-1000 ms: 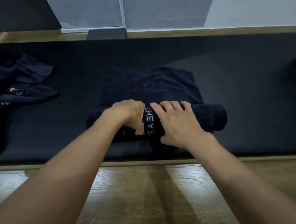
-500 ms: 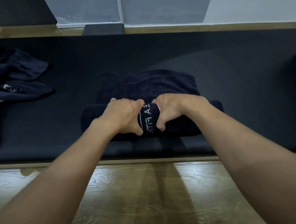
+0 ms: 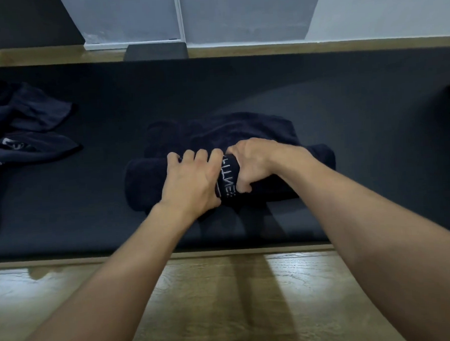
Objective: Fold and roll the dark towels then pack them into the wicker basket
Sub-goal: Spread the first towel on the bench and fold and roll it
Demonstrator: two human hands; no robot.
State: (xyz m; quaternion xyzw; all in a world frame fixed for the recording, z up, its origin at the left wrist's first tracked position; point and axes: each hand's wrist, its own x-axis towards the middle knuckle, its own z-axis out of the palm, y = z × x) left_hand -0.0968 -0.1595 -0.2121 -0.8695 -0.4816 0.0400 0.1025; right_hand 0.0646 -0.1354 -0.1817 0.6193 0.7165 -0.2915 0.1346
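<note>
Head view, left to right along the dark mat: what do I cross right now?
loose dark towels → left hand → white lettering → right hand. Both hands sit on the half-rolled towel, which spans under them.

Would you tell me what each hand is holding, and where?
Right hand grips the half-rolled dark towel at the roll's middle; left hand presses on it alongside.

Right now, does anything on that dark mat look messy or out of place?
Only the crumpled towels at the mat's left end look untidy, lying loose and unfolded. The half-rolled towel looks neat.
</note>
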